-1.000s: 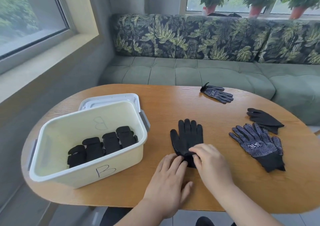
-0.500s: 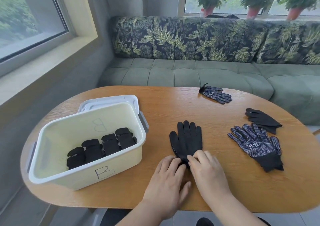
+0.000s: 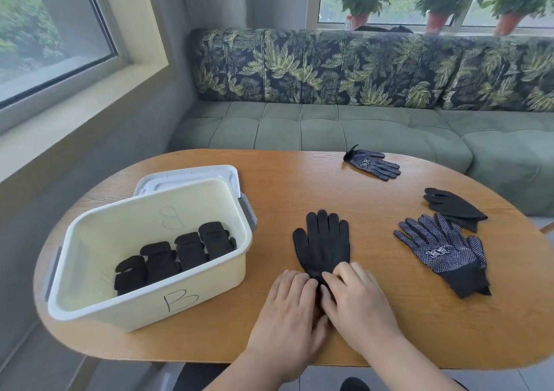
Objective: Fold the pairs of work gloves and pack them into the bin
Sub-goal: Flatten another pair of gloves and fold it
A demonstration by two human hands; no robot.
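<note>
A black work glove pair (image 3: pixel 323 246) lies flat in the middle of the wooden table (image 3: pixel 299 186), fingers pointing away from me. Both my hands cover its cuff. My left hand (image 3: pixel 287 315) rests flat with straight fingers touching the cuff's left side. My right hand (image 3: pixel 356 303) has its fingers bent over the cuff and pinches it against the thumb. The cream bin (image 3: pixel 144 303), marked "B", stands to the left and holds several folded black gloves (image 3: pixel 180 252) in a row.
A dotted glove pair (image 3: pixel 440 246) lies to the right, a plain black glove (image 3: pixel 452 207) just behind it, and another dotted glove (image 3: pixel 374 165) at the far edge. The bin's white lid (image 3: pixel 186 177) lies behind the bin. A green sofa (image 3: pixel 329 129) runs behind the table.
My right hand has slid back toward me along the cuff and now sits beside my left hand. The glove has stayed in place.
</note>
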